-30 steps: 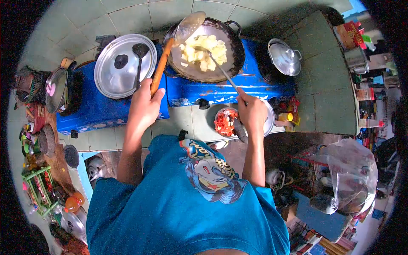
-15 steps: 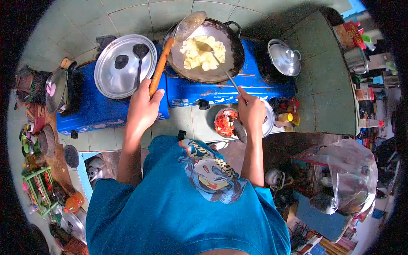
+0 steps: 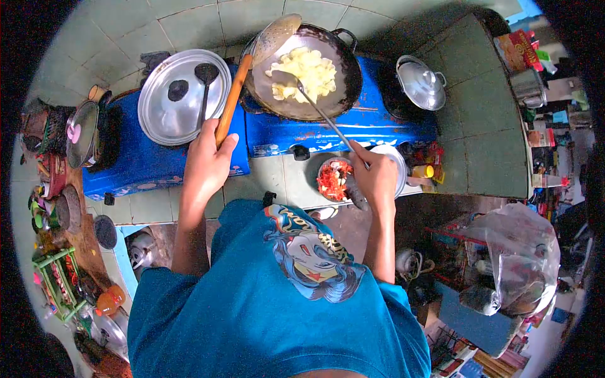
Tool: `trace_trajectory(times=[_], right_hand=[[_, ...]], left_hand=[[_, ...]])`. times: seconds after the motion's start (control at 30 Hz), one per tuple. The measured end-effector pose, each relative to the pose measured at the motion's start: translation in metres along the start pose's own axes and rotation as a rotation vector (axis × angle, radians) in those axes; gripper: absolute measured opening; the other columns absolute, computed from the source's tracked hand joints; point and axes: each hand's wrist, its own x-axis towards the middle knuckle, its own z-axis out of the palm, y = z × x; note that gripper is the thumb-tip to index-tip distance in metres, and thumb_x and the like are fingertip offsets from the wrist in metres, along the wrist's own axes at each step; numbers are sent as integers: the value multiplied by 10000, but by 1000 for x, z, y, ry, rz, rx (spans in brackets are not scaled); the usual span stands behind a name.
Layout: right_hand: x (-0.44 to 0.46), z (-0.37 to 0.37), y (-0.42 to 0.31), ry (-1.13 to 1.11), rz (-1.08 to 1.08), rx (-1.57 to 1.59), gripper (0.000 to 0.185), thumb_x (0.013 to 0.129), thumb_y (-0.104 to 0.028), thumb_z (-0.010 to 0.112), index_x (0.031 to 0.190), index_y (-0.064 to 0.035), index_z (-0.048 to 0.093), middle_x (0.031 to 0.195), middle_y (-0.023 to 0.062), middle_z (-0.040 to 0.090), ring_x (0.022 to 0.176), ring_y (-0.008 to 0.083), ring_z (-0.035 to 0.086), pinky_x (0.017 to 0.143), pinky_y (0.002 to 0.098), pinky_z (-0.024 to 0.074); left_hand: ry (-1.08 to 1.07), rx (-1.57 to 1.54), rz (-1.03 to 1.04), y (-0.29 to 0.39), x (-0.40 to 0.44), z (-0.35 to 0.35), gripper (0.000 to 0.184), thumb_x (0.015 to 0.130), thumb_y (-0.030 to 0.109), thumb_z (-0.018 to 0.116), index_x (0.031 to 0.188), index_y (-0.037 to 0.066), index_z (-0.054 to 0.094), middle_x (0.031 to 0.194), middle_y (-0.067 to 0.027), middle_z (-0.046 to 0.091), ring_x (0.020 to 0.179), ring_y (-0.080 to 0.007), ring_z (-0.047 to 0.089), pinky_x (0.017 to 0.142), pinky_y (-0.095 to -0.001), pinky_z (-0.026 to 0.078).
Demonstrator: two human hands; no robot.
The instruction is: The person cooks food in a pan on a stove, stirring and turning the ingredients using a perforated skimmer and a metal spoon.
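My left hand (image 3: 208,160) is closed round the wooden handle of a skimmer (image 3: 277,39), whose perforated metal head rests over the left rim of the wok (image 3: 350,72). In the wok lies a heap of pale yellow slices (image 3: 309,69). With my right hand (image 3: 375,176) I grip the thin metal handle of a spatula (image 3: 321,113); its blade is at the left side of the slices. Below the wok, beside my right hand, stands a bowl of chopped red pieces (image 3: 333,179), with a dark stone-like pestle shape (image 3: 355,194) at its edge.
The wok sits on a blue stove (image 3: 277,135). To its left is a large metal lid (image 3: 161,116) with a black ladle (image 3: 206,82) on it. A lidded pot (image 3: 421,85) stands at right, and a white plate (image 3: 398,167) lies partly behind my right hand. A tiled wall (image 3: 485,113) borders the right.
The spatula blade has moved left and down across the wok, and my right hand has shifted slightly down and right. The slices sit more heaped together. My left hand has barely moved.
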Motion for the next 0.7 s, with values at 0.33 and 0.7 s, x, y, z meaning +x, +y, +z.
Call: trace_trajectory(times=[0.33, 0.7], right_hand=[[4, 11, 8, 175, 54, 57, 242, 798, -217, 622, 1029, -165, 669, 644, 196, 599, 517, 312, 554, 535, 369, 425], [7, 10, 5, 73, 53, 21, 268, 797, -240, 621, 1053, -171, 657, 644, 192, 600, 551, 294, 593, 558, 372, 437]], left_hand=[[-8, -13, 32, -3, -1, 1, 281, 849, 183, 579, 1035, -3, 478, 716, -179, 573, 606, -282, 575, 580, -377, 442], [33, -36, 105, -15, 2, 6, 264, 865, 211, 559, 1063, 65, 463, 594, -8, 460, 371, -89, 410, 292, -260, 324]])
